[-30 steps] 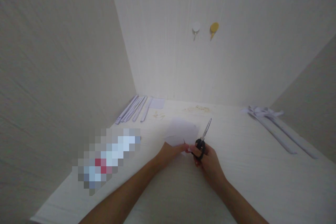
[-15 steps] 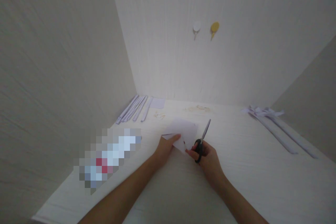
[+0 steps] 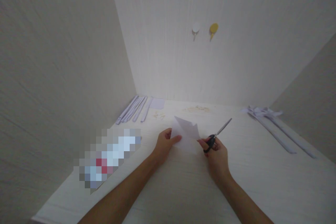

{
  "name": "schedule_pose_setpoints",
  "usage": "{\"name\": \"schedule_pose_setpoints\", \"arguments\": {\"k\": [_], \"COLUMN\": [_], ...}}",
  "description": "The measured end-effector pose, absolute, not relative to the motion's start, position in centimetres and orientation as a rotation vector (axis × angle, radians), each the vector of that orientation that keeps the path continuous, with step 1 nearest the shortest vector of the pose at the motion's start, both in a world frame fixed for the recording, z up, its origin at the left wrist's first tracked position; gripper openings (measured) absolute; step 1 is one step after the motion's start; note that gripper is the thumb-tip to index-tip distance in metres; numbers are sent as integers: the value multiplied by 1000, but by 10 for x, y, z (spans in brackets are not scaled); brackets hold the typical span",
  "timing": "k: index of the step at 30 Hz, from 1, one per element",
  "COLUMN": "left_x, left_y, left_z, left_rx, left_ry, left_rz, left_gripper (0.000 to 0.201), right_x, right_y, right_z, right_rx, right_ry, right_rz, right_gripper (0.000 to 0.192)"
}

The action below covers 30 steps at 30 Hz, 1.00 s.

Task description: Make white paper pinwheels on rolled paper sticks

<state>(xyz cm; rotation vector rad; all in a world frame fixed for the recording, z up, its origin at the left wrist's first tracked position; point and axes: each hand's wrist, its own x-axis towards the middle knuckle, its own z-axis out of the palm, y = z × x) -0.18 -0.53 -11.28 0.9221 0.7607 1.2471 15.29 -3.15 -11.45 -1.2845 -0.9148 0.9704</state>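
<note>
My left hand (image 3: 166, 145) pinches the left edge of a white piece of paper (image 3: 186, 136), thumb on top. The paper is raised off the table, with a fold across it and a small notch in its upper edge. Black-handled scissors (image 3: 210, 143) are gripped in my right hand (image 3: 217, 155), blades together and pointing up to the right, away from the paper. The thumb and a finger of that hand also touch the paper's right corner.
Rolled or folded paper strips (image 3: 135, 109) and a small paper square (image 3: 157, 103) lie at the back left. Rubber bands (image 3: 198, 109) are behind the paper. More long strips (image 3: 278, 129) lie right. A blurred-out object (image 3: 112, 157) sits left. Two hooks (image 3: 214, 28) are on the wall.
The paper has turned and lifted in my hands. My right hand has moved right with the scissors, whose blades now lean further to the right.
</note>
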Motion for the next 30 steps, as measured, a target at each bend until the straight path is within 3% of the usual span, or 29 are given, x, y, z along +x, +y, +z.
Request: {"name": "schedule_pose_setpoints", "arguments": {"k": [12, 22, 30], "left_x": [0, 9, 12], "left_y": [-13, -14, -20], "left_z": [-108, -111, -103], "left_rx": [1136, 911, 1038], "left_ry": [882, 916, 1054], "left_rz": [1065, 1362, 1330], "left_gripper": [41, 39, 35], "right_x": [154, 140, 137], "right_y": [-27, -40, -43], "right_z": [-114, -109, -109], "right_rx": [-1174, -1232, -1268], "right_ry": [-751, -1016, -1139], "right_rz": [1013, 1134, 1067], "right_gripper": [25, 25, 24]}}
